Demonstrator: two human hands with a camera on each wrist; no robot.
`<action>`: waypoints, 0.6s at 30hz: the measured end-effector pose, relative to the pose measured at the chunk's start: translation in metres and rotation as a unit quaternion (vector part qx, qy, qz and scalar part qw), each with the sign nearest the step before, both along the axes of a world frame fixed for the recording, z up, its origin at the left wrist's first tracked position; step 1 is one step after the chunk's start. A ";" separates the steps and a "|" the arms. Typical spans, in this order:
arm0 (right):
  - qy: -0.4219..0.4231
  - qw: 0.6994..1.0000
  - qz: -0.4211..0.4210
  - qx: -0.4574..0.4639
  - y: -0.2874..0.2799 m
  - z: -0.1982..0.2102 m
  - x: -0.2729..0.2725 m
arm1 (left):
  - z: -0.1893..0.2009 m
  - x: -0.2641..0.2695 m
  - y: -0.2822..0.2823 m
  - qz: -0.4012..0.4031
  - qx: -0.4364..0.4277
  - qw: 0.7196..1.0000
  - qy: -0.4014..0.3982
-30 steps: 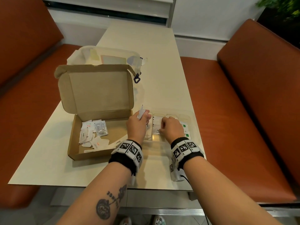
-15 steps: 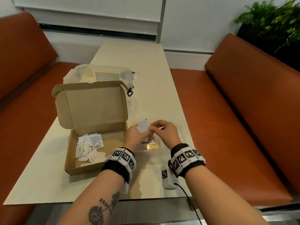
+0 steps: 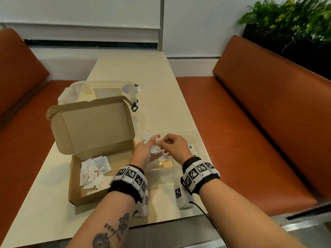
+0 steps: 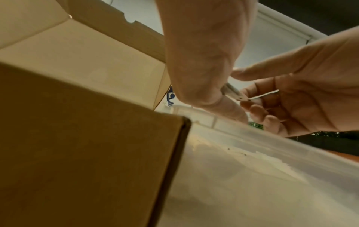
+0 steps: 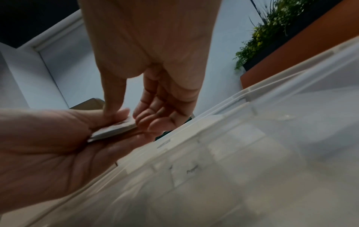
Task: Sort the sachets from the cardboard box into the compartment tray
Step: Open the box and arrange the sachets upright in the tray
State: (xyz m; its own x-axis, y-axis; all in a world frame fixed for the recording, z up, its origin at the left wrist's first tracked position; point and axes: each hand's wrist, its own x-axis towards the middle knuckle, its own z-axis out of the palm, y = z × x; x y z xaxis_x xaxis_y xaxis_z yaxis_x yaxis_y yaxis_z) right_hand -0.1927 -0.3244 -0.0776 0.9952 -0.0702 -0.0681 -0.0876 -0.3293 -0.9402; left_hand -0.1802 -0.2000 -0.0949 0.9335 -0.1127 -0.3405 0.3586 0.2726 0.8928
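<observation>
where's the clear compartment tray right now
In the head view the compartment tray lies on the table, right of the cardboard box, directly under both hands, which hold sachets above it.

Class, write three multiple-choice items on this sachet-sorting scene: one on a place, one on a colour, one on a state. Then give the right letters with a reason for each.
1. Where do the loose sachets lie?
A. in the cardboard box
B. on the bench seat
C. on the floor

2. What colour are the bench seats?
A. green
B. orange-brown
C. grey

3. How does the box's lid stand?
A. shut flat
C. torn off
B. raised open

Answers:
1. A: the white packets sit on the box's floor, on the left hand side of the compartment tray.
2. B: the seats on both sides of the table are orange-brown.
3. B: the lid stands up behind the box's base, while the left hand holds a stack of sachets that the right hand reaches for.
</observation>
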 end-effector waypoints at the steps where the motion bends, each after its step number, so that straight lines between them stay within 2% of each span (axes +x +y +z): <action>1: 0.009 1.000 0.004 0.007 0.003 -0.001 0.000 | 0.000 0.000 0.000 0.000 0.003 1.000 -0.007; 10: 0.047 0.998 0.004 0.033 0.008 -0.007 0.003 | -0.004 0.008 0.000 0.040 -0.015 0.999 -0.004; 15: 0.051 0.996 -0.005 0.075 -0.001 -0.008 0.007 | -0.004 0.010 0.001 0.045 -0.092 0.995 0.017; 18: 0.044 0.994 -0.020 0.095 -0.009 -0.006 0.010 | -0.006 0.010 0.004 0.054 -0.087 0.995 0.021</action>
